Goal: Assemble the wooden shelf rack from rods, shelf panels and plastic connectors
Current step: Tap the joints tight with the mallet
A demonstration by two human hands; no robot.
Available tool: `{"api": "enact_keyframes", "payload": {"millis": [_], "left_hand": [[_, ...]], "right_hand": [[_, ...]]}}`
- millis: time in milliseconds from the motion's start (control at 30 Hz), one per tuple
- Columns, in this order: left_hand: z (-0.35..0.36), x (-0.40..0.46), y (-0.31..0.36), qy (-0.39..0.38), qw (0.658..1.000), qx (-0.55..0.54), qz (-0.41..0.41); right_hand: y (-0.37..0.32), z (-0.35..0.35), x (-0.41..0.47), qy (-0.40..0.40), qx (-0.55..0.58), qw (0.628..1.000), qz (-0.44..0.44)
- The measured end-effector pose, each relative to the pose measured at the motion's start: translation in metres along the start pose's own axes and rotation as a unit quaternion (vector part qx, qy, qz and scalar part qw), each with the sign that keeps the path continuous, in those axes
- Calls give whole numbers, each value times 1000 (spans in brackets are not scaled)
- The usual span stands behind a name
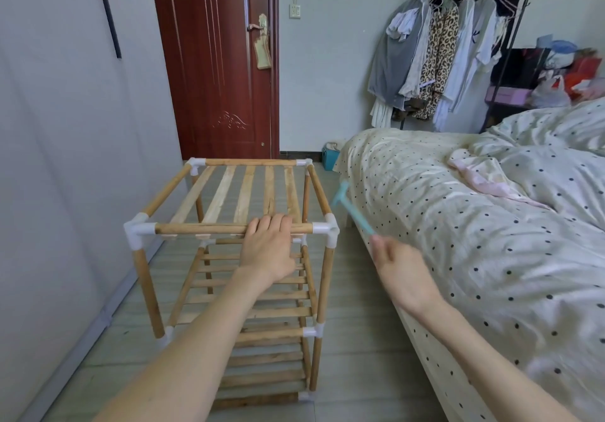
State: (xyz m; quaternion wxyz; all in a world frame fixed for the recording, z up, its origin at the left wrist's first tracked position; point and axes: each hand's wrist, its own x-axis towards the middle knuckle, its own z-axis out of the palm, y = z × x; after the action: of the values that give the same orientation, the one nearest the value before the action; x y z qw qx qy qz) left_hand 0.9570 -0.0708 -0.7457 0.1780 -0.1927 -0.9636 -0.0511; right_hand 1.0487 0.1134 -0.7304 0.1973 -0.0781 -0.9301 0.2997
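A wooden shelf rack (196,228) stands on the floor before me, its rods joined by white plastic connectors (329,228). The top slatted shelf panel (245,189) lies in the upper frame, and lower slatted shelves show beneath. My left hand (270,245) grips the near top rod, fingers curled over it. To the right of the rack's near right corner, my right hand (397,269) holds the handle of a small light-blue plastic hammer (350,207). The hammer is blurred, its head raised beside that corner connector.
A bed with a dotted cover (474,225) runs along the right, close to the rack. A grey wardrobe front (65,160) fills the left. Behind stand a red door (216,61), a clothes rack (451,52) and a blue bin (330,158). Tiled floor lies between rack and bed.
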Motion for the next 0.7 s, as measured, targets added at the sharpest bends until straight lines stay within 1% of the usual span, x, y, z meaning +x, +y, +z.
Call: {"api": "enact_keyframes", "payload": {"millis": [33,67,100,133,167,200,233,267,300,333,400,467,500,567,600,633,667,700], "left_hand": [[-1,0,0,-3,1000,2,1],[-1,1,0,-2,1000,2,2],[-1,1,1,-1,1000,2,4],[-1,1,1,0,1000,3,4],[-2,0,1,-2,1000,4,3],[-2,-1,1,-4,1000,3,2],[-2,-1,0,-8,1000,2,1],[-2,-1,0,-13,1000,1,2],[-3,-1,0,-15,1000,-1,4],[-3,0,0,-13,1000,-4,5],[-4,0,-2,-9,1000,-12,11],[-4,-2,-8,3,999,-20,33],[-3,-5,-15,13,998,-21,50],[1,-15,-35,40,997,-7,62],[4,-20,-45,59,996,7,59],[8,-24,-54,73,996,20,54],[10,-27,-58,78,995,28,49],[11,-27,-60,72,996,31,45]], "right_hand": [[-9,-12,5,101,74,992,-20],[-18,-23,5,218,146,964,-43],[-22,-28,6,304,199,929,-66],[-21,-25,5,327,215,918,-71],[-18,-16,2,276,189,941,-50],[-11,-1,-2,152,100,983,-17],[-1,12,-7,22,4,1000,14],[11,19,-8,-58,-58,996,25],[17,18,-7,-72,-60,995,24],[18,13,-5,-33,5,999,16],[18,2,-2,65,149,986,29],[21,-8,-1,93,277,953,79],[22,-12,0,105,347,924,119],[26,-15,3,184,467,841,202],[25,-14,1,219,503,804,231],[22,-7,-1,234,524,776,260],[18,4,-4,205,540,767,280],[13,20,-10,121,543,780,288]]}}
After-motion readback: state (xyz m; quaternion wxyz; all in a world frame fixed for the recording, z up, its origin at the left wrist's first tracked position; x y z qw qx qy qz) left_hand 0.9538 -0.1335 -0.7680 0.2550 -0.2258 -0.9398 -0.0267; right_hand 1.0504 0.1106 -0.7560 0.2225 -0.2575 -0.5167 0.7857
